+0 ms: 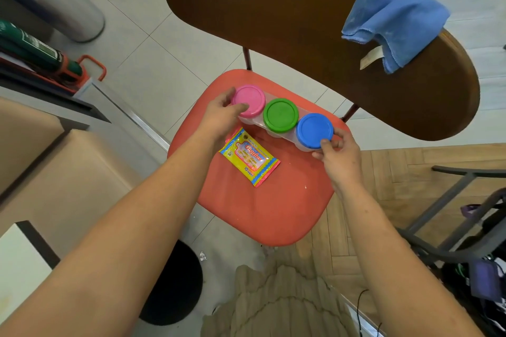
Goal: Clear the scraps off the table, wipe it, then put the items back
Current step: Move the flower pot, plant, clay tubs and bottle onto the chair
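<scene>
A wooden chair fills the middle of the room, its broad brown backrest (287, 35) curving across the 12 o'clock side above a red seat (260, 208). A blue cloth (397, 22) hangs folded over the backrest's top edge toward 2 o'clock, with a pale label dangling from it. On the floor at 7 o'clock lies a black round object (175, 282), partly hidden by a forearm.

At the seat's far edge, three clear tubs stand side by side in a row bound by a clear wrapper, running from 10 o'clock to 3 o'clock: the pink-lidded tub (250, 98), the green-lidded tub (280, 115) and the blue-lidded tub (313, 130). Whether the row rests on the seat or is lifted just off it cannot be told.

A yellow-and-red wipes packet (250, 161) lies flat on the seat just on the near side of the tubs.

The person's left grip (221, 115) curls round the pink-lidded tub, thumb on the lid's rim. The right grip (341, 156) pinches the blue-lidded tub at its outer edge.
</scene>
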`<state>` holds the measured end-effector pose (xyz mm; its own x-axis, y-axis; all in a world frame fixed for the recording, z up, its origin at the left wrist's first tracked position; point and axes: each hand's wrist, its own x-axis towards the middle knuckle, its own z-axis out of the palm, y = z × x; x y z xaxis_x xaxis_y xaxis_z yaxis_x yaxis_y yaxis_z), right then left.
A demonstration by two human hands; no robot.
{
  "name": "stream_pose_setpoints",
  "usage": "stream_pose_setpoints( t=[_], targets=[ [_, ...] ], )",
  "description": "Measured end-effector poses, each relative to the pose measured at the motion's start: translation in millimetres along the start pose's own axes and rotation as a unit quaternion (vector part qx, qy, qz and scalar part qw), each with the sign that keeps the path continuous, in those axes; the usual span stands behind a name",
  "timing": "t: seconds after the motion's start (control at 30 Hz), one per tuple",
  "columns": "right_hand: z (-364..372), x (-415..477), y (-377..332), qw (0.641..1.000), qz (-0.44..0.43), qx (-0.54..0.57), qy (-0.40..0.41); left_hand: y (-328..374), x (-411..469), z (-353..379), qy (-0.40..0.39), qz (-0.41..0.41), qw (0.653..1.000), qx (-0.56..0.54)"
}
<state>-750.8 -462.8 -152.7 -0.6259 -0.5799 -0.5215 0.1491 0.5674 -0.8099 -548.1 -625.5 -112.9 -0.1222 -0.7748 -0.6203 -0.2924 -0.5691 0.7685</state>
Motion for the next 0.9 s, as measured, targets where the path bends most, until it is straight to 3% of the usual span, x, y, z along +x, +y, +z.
stream_pose_setpoints(
  t=[0.23,0.57,0.77,0.9],
  targets=[
    [-3.0,-6.5,7.3,1.0,0.0,-0.016,-0.012,-9.2,-4.1,0.0,0.023,0.003,0.999,0.039],
    [-6.3,-7.5,0.9,0.997,0.0,-0.068,-0.021,-5.5,-5.2,-6.7,-0.012,0.001,0.987,0.161],
    [-14.3,-25.3,-12.5,0.981,-0.07,-0.179,0.0,-13.5,-42.1,-15.8,0.047,0.081,0.978,0.189],
    [-9.8,-55.3,-18.5,0.954,-0.19,-0.231,0.015,-25.6,-86.9,-40.1,0.099,0.112,0.968,0.2]
  ],
)
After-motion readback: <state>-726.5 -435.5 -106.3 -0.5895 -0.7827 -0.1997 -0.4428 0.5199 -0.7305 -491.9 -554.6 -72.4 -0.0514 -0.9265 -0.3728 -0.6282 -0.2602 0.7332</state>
